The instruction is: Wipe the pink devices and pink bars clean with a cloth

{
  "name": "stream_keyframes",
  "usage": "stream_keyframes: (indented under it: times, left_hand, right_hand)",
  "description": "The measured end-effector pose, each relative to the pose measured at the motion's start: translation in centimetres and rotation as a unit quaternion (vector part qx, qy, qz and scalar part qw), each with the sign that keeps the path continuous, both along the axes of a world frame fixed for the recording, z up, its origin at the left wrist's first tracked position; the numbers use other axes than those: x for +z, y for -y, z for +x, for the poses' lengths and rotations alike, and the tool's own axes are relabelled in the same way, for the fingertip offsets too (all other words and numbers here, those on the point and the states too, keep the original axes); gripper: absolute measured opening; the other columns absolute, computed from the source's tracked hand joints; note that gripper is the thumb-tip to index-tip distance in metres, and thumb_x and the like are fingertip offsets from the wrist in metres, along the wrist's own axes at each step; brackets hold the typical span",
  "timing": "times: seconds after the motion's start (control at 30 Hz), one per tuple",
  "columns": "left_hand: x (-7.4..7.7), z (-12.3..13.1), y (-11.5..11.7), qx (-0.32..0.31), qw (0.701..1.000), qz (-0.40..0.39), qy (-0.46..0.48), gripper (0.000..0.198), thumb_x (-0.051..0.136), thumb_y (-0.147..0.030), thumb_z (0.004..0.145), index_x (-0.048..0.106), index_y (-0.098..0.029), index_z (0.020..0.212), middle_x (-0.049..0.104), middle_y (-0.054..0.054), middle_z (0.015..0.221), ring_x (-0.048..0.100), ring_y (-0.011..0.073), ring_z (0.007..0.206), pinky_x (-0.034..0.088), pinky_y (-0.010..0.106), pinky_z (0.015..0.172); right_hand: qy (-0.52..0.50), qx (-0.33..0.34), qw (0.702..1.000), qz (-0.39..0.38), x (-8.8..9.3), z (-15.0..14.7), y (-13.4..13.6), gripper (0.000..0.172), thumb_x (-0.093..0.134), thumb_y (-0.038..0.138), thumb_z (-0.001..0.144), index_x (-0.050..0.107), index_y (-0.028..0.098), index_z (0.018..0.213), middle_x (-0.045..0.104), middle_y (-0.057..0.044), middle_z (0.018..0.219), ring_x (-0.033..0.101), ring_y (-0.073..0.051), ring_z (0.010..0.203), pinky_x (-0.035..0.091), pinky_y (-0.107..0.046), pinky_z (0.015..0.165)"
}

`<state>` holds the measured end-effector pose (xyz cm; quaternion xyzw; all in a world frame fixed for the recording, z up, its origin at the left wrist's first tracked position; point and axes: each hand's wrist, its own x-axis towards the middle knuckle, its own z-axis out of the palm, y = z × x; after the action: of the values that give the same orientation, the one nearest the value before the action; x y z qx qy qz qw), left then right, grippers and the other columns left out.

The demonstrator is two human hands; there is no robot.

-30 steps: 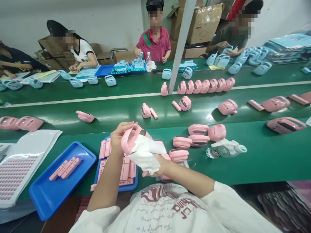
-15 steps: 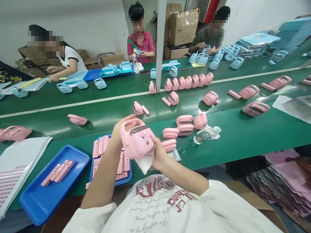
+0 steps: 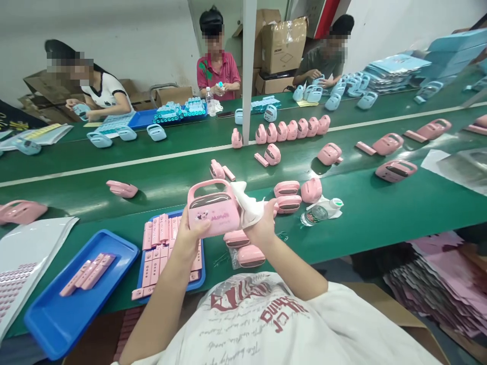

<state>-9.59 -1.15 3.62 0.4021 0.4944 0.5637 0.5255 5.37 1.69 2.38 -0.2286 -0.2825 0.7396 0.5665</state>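
Observation:
My left hand (image 3: 188, 234) grips the left side of a pink plastic case (image 3: 222, 219), thumb on its front. The case has a loop handle on top, a dark strip and a cartoon print facing me. At its right edge, my right hand (image 3: 263, 229) is closed on a white cloth (image 3: 249, 207), which touches or nearly touches the case side. Below the case lie more pink cases (image 3: 251, 256) on the green table, partly covered by my hands. Left of them, a blue tray (image 3: 203, 276) holds rows of pink bars (image 3: 154, 268), partly behind my left forearm.
Another blue tray (image 3: 49, 324) carries a few pink bars. A clear bottle (image 3: 315, 215) lies to the right. Pink cases (image 3: 388, 144) line the green conveyor (image 3: 171, 177). Across it, several people handle light-blue parts near a white post (image 3: 249, 66). Sticker sheets (image 3: 45, 238) lie at left.
The pink case has turned in my left hand, its front now more squarely toward me. My right hand has come off its front and raised the white cloth at its right side.

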Motion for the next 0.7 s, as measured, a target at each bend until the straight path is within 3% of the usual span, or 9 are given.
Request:
stream_keyframes:
  times: [0.13,0.23,0.37,0.47,0.57,0.63,0.7]
  left_hand:
    - [1.2,-0.7,1.0,-0.045,0.983,0.036,-0.175,0.094,0.086,-0.033,0.046,0.05,-0.024,0.132,0.059,0.01,0.127,0.055,0.0333,0.116,0.05,0.043,0.092]
    - [1.3,-0.6,1.8,-0.047,0.949,0.053,-0.306,0.098,0.084,-0.036,0.05,0.045,-0.024,0.138,0.053,0.011,0.135,0.051,0.0345,0.121,0.044,0.047,0.1]
    - [0.7,-0.2,1.7,-0.027,0.89,0.111,-0.441,0.102,0.083,-0.037,0.053,0.038,-0.024,0.143,0.055,0.012,0.13,0.052,0.0349,0.118,0.04,0.049,0.1]
    - [0.2,0.1,1.2,-0.013,0.864,0.159,-0.477,0.114,0.082,-0.032,0.051,0.025,-0.022,0.149,0.061,0.012,0.118,0.056,0.034,0.108,0.043,0.048,0.094]
    - [-0.2,0.3,1.0,0.023,0.87,0.168,-0.463,0.125,0.083,-0.027,0.046,0.016,-0.017,0.151,0.063,0.011,0.106,0.057,0.0327,0.098,0.044,0.046,0.09]
    - [-0.4,0.4,1.1,0.046,0.875,0.174,-0.449,0.125,0.084,-0.028,0.047,0.015,-0.018,0.151,0.062,0.011,0.108,0.056,0.032,0.102,0.042,0.045,0.093]
    - [-0.5,0.4,1.4,0.06,0.886,0.168,-0.429,0.122,0.083,-0.032,0.051,0.015,-0.021,0.151,0.059,0.01,0.114,0.053,0.0305,0.108,0.039,0.044,0.097]
  right_hand:
    - [0.132,-0.026,0.986,0.095,-0.1,1.9,-1.7,0.058,0.058,0.066,0.075,0.066,0.021,0.111,0.069,-0.005,0.113,0.053,-0.024,0.123,0.035,-0.039,0.112]
    - [0.249,-0.038,0.954,0.16,-0.2,3.0,-2.5,0.048,0.064,0.058,0.074,0.068,0.023,0.106,0.071,-0.003,0.105,0.055,-0.023,0.12,0.032,-0.039,0.113]
    - [0.304,-0.015,0.931,0.204,0.4,2.9,-2.2,0.039,0.058,0.053,0.08,0.07,0.024,0.103,0.071,-0.002,0.101,0.056,-0.023,0.118,0.033,-0.042,0.112]
    - [0.366,-0.024,0.894,0.259,1.1,1.6,-1.4,0.028,0.062,0.047,0.078,0.071,0.027,0.095,0.071,-0.004,0.104,0.056,-0.026,0.118,0.032,-0.046,0.112]
    - [0.397,-0.001,0.846,0.355,1.2,0.6,-1.3,0.016,0.069,0.041,0.072,0.07,0.028,0.082,0.071,-0.005,0.103,0.056,-0.028,0.118,0.031,-0.049,0.112]
    - [0.381,-0.025,0.849,0.364,0.6,0.4,-1.8,0.02,0.065,0.044,0.074,0.07,0.027,0.085,0.07,-0.005,0.106,0.056,-0.028,0.118,0.034,-0.048,0.111]
    - [0.354,-0.094,0.883,0.294,-0.2,0.3,-2.2,0.033,0.054,0.051,0.082,0.068,0.025,0.095,0.069,-0.006,0.109,0.056,-0.026,0.119,0.037,-0.045,0.11]
